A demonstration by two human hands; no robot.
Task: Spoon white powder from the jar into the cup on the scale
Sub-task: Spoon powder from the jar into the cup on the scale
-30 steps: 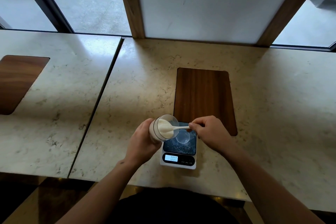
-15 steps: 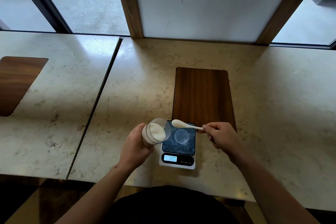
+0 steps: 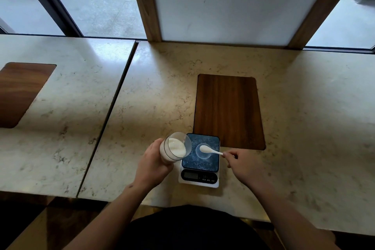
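Note:
My left hand (image 3: 154,163) grips a clear jar (image 3: 176,146) of white powder, tilted with its mouth toward the scale. The small kitchen scale (image 3: 199,160) has a dark blue top and a white base with a display. A small clear cup (image 3: 203,151) stands on its top. My right hand (image 3: 244,163) pinches the handle of a white spoon (image 3: 209,150). The spoon's bowl hangs over the cup's opening, heaped with white powder.
The scale sits near the front edge of a marble table (image 3: 304,117). A dark wooden inlay (image 3: 228,109) lies just behind it. A second marble table (image 3: 67,107) with its own wooden inlay (image 3: 20,91) stands to the left. Windows and a white panel are behind.
The spoon came out of the jar, rose above the scale, then dropped down over the cup. My left hand pulled the jar slightly left. My right hand moved right.

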